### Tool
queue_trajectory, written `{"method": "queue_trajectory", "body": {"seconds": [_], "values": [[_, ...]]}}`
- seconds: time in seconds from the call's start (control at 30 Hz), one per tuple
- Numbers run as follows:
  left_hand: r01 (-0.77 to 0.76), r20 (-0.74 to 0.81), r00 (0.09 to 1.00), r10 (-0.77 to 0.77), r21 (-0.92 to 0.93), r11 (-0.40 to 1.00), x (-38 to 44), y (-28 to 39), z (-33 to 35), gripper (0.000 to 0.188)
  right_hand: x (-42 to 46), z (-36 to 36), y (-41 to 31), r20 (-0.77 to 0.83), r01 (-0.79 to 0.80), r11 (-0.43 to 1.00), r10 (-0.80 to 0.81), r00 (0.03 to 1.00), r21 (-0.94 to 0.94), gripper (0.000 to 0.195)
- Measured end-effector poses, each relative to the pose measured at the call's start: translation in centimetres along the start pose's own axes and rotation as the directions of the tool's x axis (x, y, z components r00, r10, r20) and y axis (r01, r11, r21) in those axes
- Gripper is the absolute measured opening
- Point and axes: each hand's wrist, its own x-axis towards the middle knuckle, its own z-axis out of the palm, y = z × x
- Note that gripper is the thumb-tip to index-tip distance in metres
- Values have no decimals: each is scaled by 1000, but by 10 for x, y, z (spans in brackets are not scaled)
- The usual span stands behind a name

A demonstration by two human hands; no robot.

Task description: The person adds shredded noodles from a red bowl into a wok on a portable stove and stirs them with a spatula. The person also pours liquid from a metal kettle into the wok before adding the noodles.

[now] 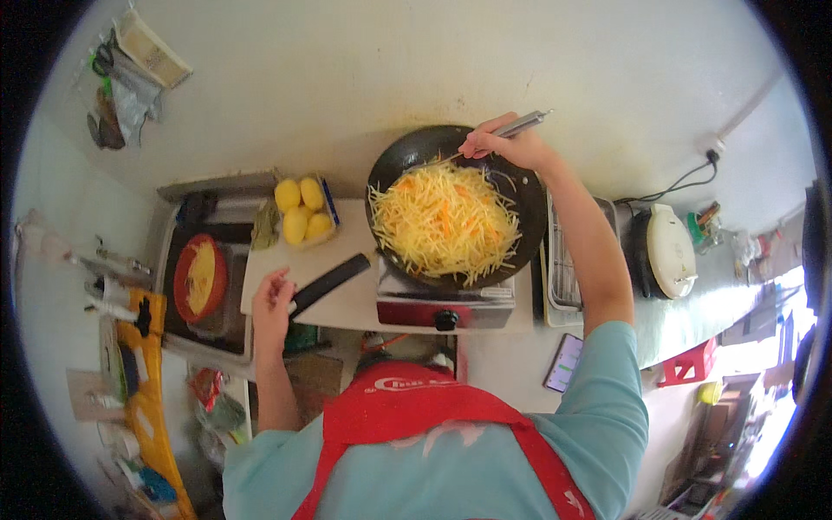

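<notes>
A black wok [416,146] sits on a portable stove [448,311] and holds a heap of shredded pale yellow vegetable [448,221], likely potato, with orange shreds among it. Over the wok's far rim, my right hand [500,143] grips a spatula [520,124] by its metal handle. The spatula's lower end goes down into the far side of the heap, its blade mostly hidden. My left hand [272,302] is beside the end of the wok's black handle [331,284], fingers loosely bent and not wrapped around it.
Peeled potatoes [296,224] fill a small container left of the wok. Farther left, a red bowl [182,292] stands in the sink [250,331]. At right are a wire rack [564,260], a white-lidded appliance [669,253] with a cord, and a phone [564,363].
</notes>
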Motion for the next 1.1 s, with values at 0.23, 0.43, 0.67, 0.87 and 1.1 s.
{"method": "queue_trajectory", "body": {"seconds": [0.23,0.43,0.67,0.87,1.1], "values": [[-31,-116,992,49,151,988,-22,20,20,26,-102,12,-34,223,440,817,-381,897,-373,12],[-76,-13,997,79,134,988,-9,19,12,30,-188,27,-54,115,409,771,-408,906,-487,9],[-212,497,866,58,260,942,7,18,14,44,-247,58,-77,-113,250,835,-345,932,-490,6],[-464,587,788,187,367,806,27,18,11,51,-229,121,-78,-190,74,842,-205,960,-534,9],[-520,553,793,255,398,755,55,23,-6,44,-172,174,-22,-151,146,682,-356,922,-716,11]]}}
